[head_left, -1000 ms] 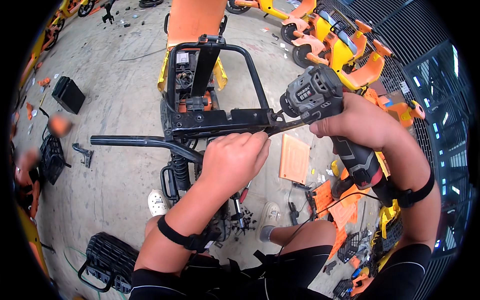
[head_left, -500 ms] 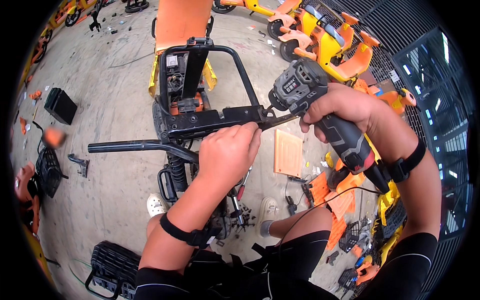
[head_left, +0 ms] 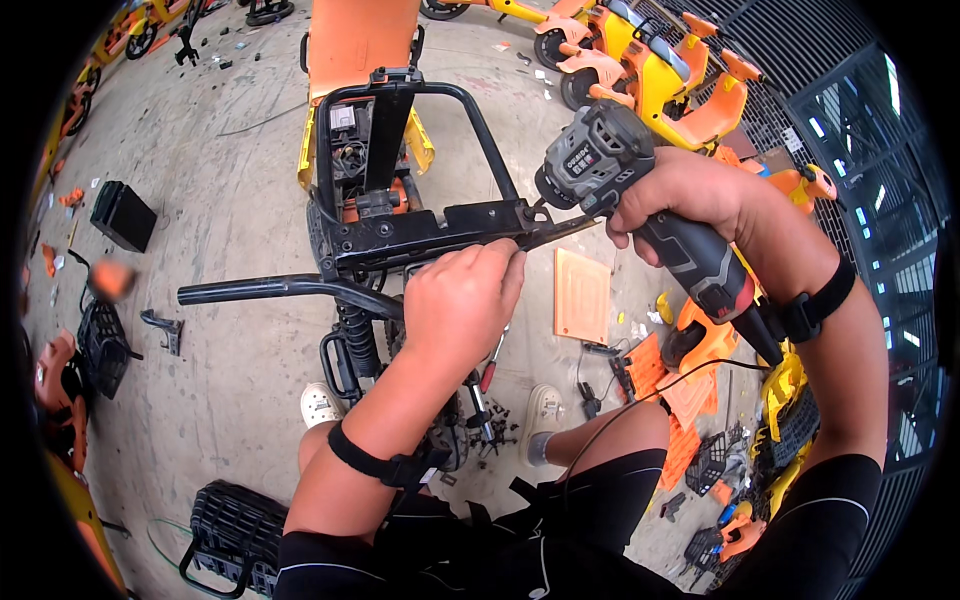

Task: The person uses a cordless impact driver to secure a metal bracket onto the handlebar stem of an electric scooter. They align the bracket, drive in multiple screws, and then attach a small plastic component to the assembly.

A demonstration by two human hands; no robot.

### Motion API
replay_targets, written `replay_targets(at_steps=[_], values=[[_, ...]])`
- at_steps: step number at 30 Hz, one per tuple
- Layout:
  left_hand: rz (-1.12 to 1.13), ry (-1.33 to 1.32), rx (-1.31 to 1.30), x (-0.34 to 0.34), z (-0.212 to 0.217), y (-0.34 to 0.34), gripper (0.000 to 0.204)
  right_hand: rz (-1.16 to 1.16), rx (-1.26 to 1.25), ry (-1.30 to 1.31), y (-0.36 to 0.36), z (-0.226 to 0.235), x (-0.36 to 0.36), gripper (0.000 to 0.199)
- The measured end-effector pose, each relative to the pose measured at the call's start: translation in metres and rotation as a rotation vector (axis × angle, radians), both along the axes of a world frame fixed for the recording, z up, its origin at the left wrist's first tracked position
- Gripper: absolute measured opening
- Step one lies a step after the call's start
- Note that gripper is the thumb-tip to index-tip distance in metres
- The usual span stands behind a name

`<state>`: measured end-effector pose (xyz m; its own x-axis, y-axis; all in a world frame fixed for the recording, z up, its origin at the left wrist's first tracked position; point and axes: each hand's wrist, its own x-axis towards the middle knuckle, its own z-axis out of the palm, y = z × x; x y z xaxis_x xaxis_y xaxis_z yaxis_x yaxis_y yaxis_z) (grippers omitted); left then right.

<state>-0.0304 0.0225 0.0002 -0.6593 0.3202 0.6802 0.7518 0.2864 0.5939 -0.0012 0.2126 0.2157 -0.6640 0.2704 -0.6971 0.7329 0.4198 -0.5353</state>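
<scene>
My right hand [head_left: 685,205] grips a grey and black cordless drill [head_left: 600,155] with a red band at its base. The drill's nose points left and down at the right end of a black metal crossbar [head_left: 440,232] on a stripped scooter frame. My left hand [head_left: 462,300] is closed at the crossbar's near right edge, its fingertips on a dark flat metal strip [head_left: 565,232] that runs right, beneath the drill. My fingers hide part of the strip, and the exact contact at the drill's tip is too small to tell.
Left of my left hand a black tube [head_left: 250,290] sticks out. An orange panel [head_left: 582,295] lies on the floor, with orange and yellow parts farther right. A black box [head_left: 123,215] stands at left, a black basket [head_left: 232,530] lies near, and yellow scooters [head_left: 670,75] stand behind.
The whole view has shifted slightly. Both hands keep their holds, and the drill stays by the crossbar's right end with little visible movement.
</scene>
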Motion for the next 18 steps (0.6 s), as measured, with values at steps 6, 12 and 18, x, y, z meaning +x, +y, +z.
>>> replay_targets(at_steps=[6, 12, 18], values=[[-0.008, -0.038, 0.005, 0.0006, 0.0024, -0.0004, 0.013, 0.009, -0.059, 0.038, 0.0079, -0.0022, -0.0002, 0.021], [0.016, -0.063, -0.058, 0.0025, 0.0007, 0.0020, 0.020, 0.062, 0.023, 0.029, 0.0041, -0.0046, -0.0011, 0.022], [-0.027, -0.165, -0.192, 0.0073, -0.0037, 0.0087, 0.040, 0.028, -0.022, 0.016, 0.0077, -0.0044, -0.0012, 0.023]])
